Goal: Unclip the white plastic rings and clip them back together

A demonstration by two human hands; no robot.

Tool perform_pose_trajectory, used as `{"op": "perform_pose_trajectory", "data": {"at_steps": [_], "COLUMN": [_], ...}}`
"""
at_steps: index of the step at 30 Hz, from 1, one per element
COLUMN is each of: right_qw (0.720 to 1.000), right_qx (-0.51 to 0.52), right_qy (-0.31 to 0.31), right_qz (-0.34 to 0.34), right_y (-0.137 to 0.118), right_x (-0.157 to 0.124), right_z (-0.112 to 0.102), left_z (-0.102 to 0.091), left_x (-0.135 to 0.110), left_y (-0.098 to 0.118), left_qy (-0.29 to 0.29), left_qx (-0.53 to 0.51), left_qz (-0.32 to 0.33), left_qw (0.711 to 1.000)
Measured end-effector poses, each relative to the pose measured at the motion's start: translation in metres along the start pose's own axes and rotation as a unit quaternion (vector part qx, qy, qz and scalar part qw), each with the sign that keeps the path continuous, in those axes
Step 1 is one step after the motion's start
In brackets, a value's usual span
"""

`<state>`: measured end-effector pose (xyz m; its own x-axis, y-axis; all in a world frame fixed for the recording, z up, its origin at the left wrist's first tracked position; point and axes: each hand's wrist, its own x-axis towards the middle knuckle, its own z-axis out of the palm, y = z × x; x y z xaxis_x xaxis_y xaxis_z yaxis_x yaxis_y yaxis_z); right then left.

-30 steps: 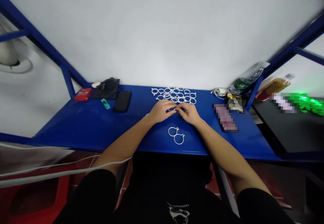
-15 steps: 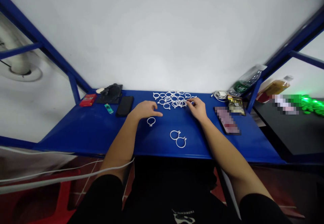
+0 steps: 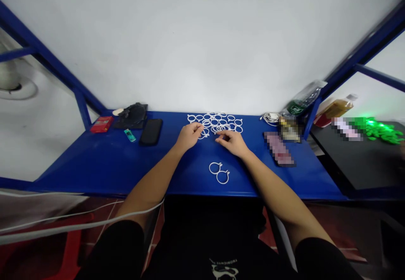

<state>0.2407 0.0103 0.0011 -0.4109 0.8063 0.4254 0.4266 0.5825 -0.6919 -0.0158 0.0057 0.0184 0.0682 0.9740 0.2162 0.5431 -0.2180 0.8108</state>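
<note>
On the blue table (image 3: 104, 161), a pile of several white plastic rings (image 3: 221, 120) lies against the white wall. My left hand (image 3: 188, 136) rests at the pile's near left edge, its fingers pinched on a white ring (image 3: 204, 134). My right hand (image 3: 233, 142) lies just right of it, fingers pressed together and pointing left toward the same ring. What they hold is too small to make out. Two joined white rings (image 3: 219, 172) lie on the table nearer to me, below both hands.
At the back left are a black phone (image 3: 151, 131), a teal lighter (image 3: 129, 135), a red box (image 3: 101, 124) and a black cloth (image 3: 131, 114). At the right lie a blurred phone (image 3: 279, 154), a white cable (image 3: 270, 118), a snack packet (image 3: 287, 129) and bottles (image 3: 302, 98). A white cord (image 3: 63, 223) crosses below left.
The hands, apart half a second ago, have come back together at the pile's near edge. The single ring that lay under my left hand is gone from that spot.
</note>
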Motion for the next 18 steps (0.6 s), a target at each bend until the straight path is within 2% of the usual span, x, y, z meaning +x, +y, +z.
{"op": "perform_pose_trajectory", "data": {"at_steps": [2,6,10,14,18], "right_qw": [1.000,1.000,1.000,1.000,1.000], "right_qx": [0.021,0.016,-0.018,-0.020,-0.022], "right_qy": [-0.021,-0.014,0.019,0.000,0.013], "right_qz": [0.003,0.002,0.008,-0.005,-0.017], "right_y": [-0.001,0.000,0.000,0.001,0.000], "right_x": [0.000,0.001,0.001,0.001,0.000], "right_z": [0.005,0.008,0.003,0.001,0.005], "left_z": [0.015,0.031,0.038,0.040,0.040], "left_x": [-0.003,-0.007,-0.008,-0.008,-0.006], "left_y": [0.002,0.002,0.002,0.000,-0.004], "left_qy": [0.017,-0.025,-0.046,-0.047,-0.082], "left_qx": [-0.073,-0.154,-0.208,-0.217,-0.232], "left_qz": [0.001,0.001,0.010,0.018,0.000], "left_qw": [0.997,0.988,0.977,0.975,0.969]}}
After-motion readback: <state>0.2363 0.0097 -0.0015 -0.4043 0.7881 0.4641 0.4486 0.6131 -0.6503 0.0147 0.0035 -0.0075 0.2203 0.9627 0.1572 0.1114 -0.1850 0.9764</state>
